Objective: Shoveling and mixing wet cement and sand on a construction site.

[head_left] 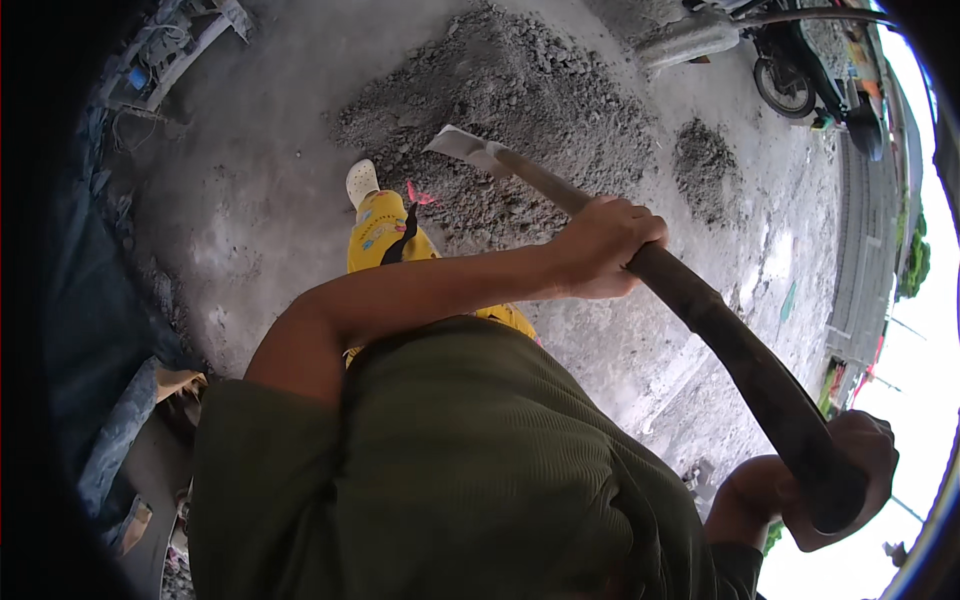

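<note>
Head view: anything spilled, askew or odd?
Nothing stands out. The left hand and right hand grip a long-handled shovel, its blade over the gravel pile. A smaller gravel heap lies apart, and a motorbike stands beyond.

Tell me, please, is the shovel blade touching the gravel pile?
Cannot tell. In the head view the shovel blade overlaps the gravel pile, but that single angle shows neither contact nor a gap.

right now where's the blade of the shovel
In the head view the shovel blade sits upper centre, over the near edge of the gravel pile, just right of the white shoe and ahead of the left hand.
</note>
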Demonstrator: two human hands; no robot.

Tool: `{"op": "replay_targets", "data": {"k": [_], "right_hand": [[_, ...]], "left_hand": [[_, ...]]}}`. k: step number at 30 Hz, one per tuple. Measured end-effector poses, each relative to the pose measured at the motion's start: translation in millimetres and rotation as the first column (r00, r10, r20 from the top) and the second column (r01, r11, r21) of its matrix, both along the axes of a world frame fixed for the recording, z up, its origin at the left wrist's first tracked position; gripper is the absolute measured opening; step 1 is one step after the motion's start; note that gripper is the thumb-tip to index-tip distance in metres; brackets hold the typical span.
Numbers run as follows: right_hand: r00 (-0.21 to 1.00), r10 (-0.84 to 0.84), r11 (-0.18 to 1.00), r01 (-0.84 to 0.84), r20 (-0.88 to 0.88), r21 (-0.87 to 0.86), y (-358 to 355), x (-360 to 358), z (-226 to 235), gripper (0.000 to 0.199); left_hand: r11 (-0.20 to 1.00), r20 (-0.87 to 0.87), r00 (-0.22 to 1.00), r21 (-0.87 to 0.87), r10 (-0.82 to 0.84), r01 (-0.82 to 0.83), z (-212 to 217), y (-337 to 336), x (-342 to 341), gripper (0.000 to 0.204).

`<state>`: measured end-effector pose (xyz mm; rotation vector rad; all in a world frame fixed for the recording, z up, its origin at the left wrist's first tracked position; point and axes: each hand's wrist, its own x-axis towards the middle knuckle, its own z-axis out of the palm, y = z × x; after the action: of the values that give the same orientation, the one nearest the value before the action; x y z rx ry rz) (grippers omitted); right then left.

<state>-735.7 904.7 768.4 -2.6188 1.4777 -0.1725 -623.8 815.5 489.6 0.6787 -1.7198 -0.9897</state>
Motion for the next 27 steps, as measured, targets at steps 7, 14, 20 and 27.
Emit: {"op": "replay_targets", "data": {"k": [7, 14, 20, 27], "right_hand": [[0.955, -0.288, 0.922, 0.258, 0.066, 0.288, -41, 66, -101, 0.038], [0.998, -0.017, 0.894, -0.009, 0.054, 0.448, -75, 76, -151, 0.033], [0.97, 0.193, 0.965, -0.16, -0.151, 0.209, -46, 40, 61, 0.054], [0.987, 0.005, 0.988, -0.03, 0.163, 0.152, -94, 102, 21, 0.062]], "left_hand": [[0.942, 0.209, 0.974, 0.299, 0.089, -0.15, -91, -4, 38, 0.025], [0.942, 0.415, 0.906, 0.264, 0.084, -0.208, -122, -5, 63, 0.023], [0.988, -0.082, 0.984, -0.022, -0.156, 0.154, 36, -44, 71, 0.023], [0.975, -0.051, 0.974, 0.024, -0.221, 0.223, 17, -108, 133, 0.02]]}}
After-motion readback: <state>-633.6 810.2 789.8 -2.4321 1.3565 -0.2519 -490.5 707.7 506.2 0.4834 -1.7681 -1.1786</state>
